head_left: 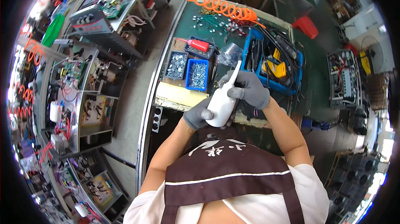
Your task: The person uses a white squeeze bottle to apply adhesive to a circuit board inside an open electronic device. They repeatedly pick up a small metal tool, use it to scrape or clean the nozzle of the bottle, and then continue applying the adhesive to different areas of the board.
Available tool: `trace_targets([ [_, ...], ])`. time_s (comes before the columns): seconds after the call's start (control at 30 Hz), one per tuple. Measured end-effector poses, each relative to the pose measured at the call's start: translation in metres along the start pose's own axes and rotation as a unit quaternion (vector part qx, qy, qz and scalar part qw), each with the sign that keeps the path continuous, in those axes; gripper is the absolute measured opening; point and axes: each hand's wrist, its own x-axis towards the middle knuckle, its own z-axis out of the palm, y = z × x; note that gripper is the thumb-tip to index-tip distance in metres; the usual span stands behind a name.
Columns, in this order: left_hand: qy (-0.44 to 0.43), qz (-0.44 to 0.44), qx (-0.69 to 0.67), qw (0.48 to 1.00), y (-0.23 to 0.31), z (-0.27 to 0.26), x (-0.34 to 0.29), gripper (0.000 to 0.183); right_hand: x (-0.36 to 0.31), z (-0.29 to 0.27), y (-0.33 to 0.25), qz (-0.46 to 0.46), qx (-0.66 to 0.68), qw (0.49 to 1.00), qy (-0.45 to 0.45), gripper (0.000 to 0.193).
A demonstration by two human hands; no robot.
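Note:
A white squeeze bottle with a long tapered nozzle is held tilted in front of my apron, its tip pointing up and away to the right. My left hand, in a grey glove, wraps round the lower body of the bottle. Around its neck, just under the nozzle, the gloved fingers of my right hand are closed. The bottle hides part of the fingers on both hands. Just beyond it stand a blue bin of small metal fasteners and a crumpled clear plastic bag.
A grey bin of fasteners and a red bottle lie on the left of the bench. At right, a blue crate holds tools and black cables. An orange coiled hose hangs across the far side. A yellow board lies near the front edge.

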Motion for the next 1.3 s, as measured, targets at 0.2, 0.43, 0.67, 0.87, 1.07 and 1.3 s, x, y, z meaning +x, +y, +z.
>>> trace_targets([
  [0.2, 0.13, 0.058, 0.164, 0.976, 0.004, 0.032, -0.018, 0.078, -0.003, 0.013, -0.01, -0.054, -0.001, 0.998, -0.046, 0.042],
  [0.43, 0.368, 0.099, 0.37, 0.847, -0.013, 0.059, -0.064, 0.061, 0.001, 0.051, -0.003, -0.037, 0.001, 0.996, -0.08, 0.037],
  [0.67, 0.5, 0.15, 0.386, 0.761, -0.025, 0.062, -0.108, 0.059, 0.023, 0.101, 0.016, 0.001, 0.114, 0.987, -0.116, 0.045],
  [0.87, 0.381, 0.419, 0.044, 0.823, -0.048, 0.052, -0.192, 0.069, 0.024, 0.199, 0.002, -0.233, -0.078, 0.963, -0.111, 0.061],
  [1.07, 0.522, 0.502, 0.121, 0.679, -0.067, 0.064, -0.296, 0.058, 0.003, 0.331, 0.015, -0.513, -0.335, 0.768, -0.186, 0.072],
  [1.3, 0.607, 0.431, 0.244, 0.621, -0.095, 0.096, -0.437, 0.053, 0.0, 0.483, 0.032, -0.631, -0.194, 0.743, -0.109, 0.073],
])
